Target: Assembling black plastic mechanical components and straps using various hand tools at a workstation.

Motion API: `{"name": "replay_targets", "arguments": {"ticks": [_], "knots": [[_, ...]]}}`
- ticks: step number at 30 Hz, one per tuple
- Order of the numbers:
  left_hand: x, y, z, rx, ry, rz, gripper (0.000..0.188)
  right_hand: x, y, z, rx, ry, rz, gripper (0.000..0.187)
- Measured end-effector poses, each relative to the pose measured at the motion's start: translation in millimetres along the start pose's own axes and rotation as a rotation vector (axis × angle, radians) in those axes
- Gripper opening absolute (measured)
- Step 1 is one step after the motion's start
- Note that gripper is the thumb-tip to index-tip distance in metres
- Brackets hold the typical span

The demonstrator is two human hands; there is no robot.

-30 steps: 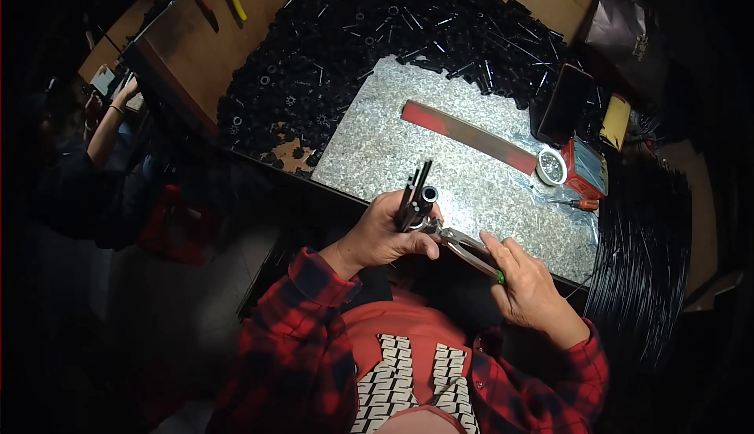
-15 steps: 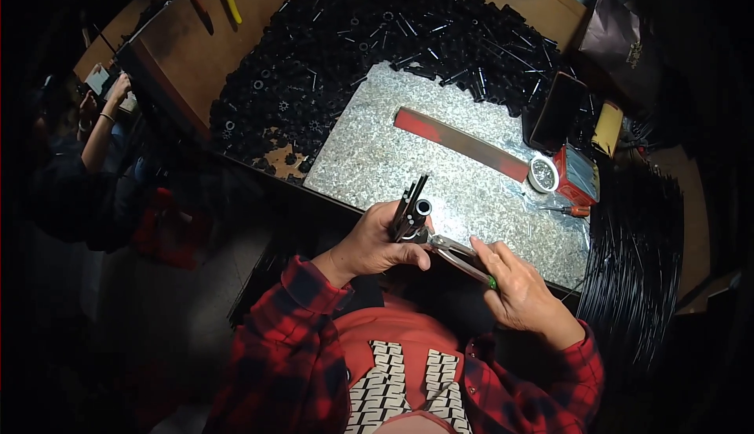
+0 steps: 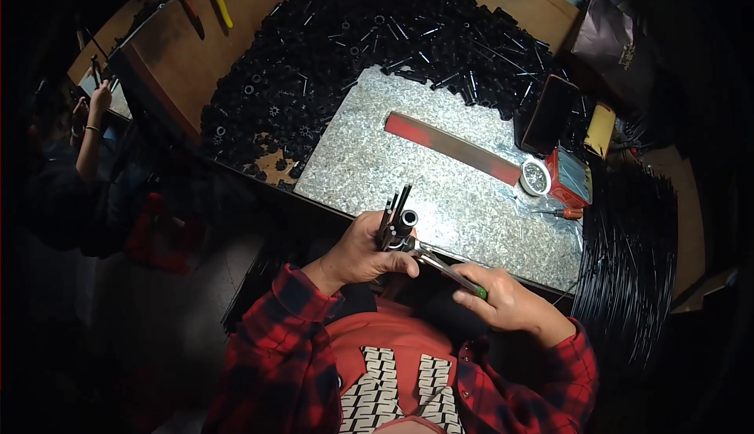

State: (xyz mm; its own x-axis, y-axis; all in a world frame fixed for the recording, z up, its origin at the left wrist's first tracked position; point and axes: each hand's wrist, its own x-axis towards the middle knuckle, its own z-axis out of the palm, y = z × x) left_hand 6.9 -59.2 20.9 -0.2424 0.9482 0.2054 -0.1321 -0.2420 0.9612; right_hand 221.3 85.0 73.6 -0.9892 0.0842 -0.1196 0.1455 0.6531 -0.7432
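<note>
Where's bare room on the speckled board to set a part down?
Speckled board: a wide patch between the red-brown bar and the near edge; another between bar and black parts heap. Crowded: right side, by the white cup, red box and orange-handled screwdriver. The left hand hides some near edge.

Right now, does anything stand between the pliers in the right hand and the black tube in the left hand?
Nothing visible: the pliers in the right hand reach toward the black tube in the left hand, the left thumb below their tips. Contact is unclear.
</note>
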Motion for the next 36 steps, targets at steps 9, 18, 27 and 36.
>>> {"name": "replay_targets", "arguments": {"ticks": [9,18,27,36], "knots": [[-1,-6,3,0.027,0.131,0.072,0.055,4,2,23,0.143,0.060,0.196,0.023],[-6,-25,-9,-0.172,0.399,0.171,0.045,2,13,2,-0.032,0.636,0.116,0.022],[-14,-24,-19,-0.156,0.471,0.182,0.044,11,65,-90,-0.469,0.744,0.382,0.008],[-18,-23,-19,-0.112,0.463,0.157,0.047,40,114,-109,-0.796,0.592,0.467,0.013]]}}
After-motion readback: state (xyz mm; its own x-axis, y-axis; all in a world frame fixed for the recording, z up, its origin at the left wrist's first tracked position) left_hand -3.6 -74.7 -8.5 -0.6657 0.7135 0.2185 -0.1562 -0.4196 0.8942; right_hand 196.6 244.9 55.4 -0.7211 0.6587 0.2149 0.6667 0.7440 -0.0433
